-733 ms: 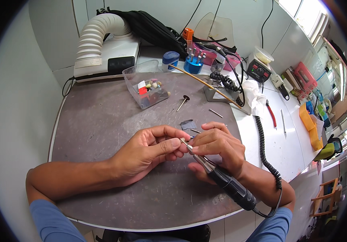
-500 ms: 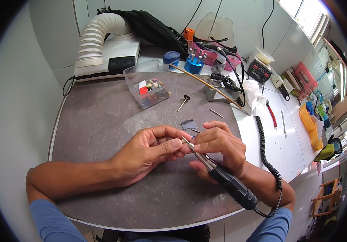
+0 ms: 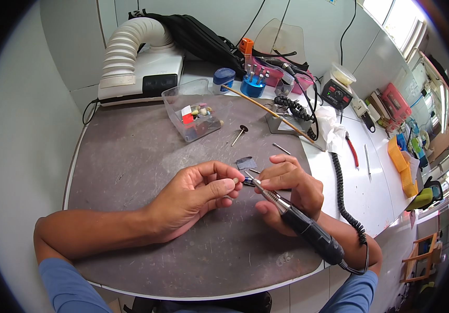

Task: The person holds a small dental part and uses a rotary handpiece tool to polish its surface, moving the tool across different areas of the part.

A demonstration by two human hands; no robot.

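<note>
In the head view, the left hand (image 3: 201,192) pinches a small pale piece (image 3: 236,181) between thumb and forefinger, with no gap between the pads and the piece; its own long axis is too small to tell. The right hand (image 3: 293,188) has a black and silver rotary handpiece (image 3: 310,233) in a pen-like grip, fingers curled along the metal nose and thumb below. The handpiece's long axis slants from lower right to upper left, so its thin tip (image 3: 249,176) points up and away, past the left fingertips. The pale piece sits just left of that tip and slightly nearer the person, seemingly apart from it; depth is hard to judge. The left hand is nearer the piece, above the dark mat (image 3: 146,156), with a grey scrap (image 3: 245,163) lying beyond.
</note>
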